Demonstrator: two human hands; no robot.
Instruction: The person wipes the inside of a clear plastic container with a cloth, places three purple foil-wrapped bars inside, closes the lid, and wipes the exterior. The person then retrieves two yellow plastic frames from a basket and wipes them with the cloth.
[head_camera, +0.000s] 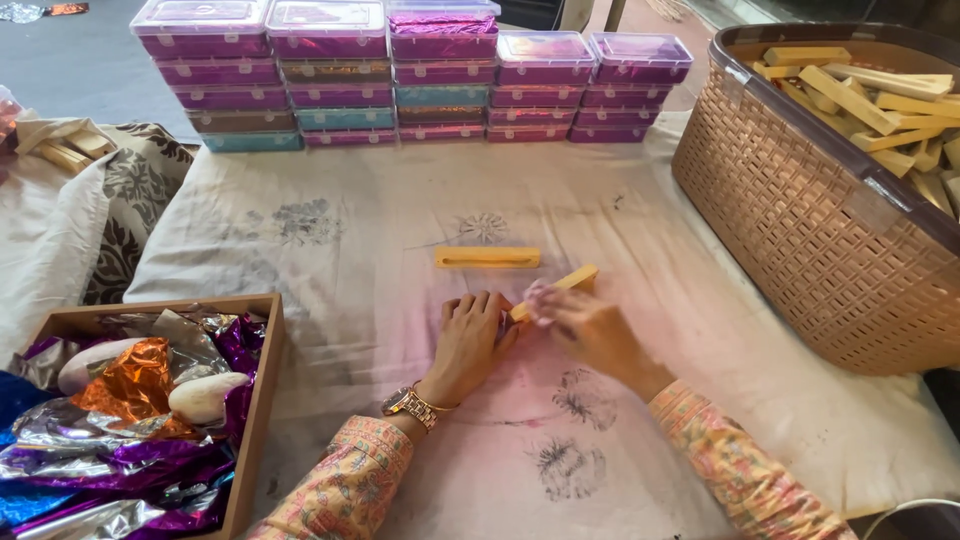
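Open cloth on desk (350, 260) left of your fingers (480, 305). Ahead: yellow block (487, 257) near, stacked boxes (410, 75) beyond. Right: woven basket (800, 230) walls passage. Far left: wooden tray (262, 400).

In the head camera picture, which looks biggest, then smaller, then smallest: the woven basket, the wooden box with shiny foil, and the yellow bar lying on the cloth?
1. Woven basket, largest, though cut off at the picture's edge.
2. Wooden box of foil, smaller, also cut off and nearer the camera, so its rank against the basket is unsure.
3. Yellow bar, clearly smallest.
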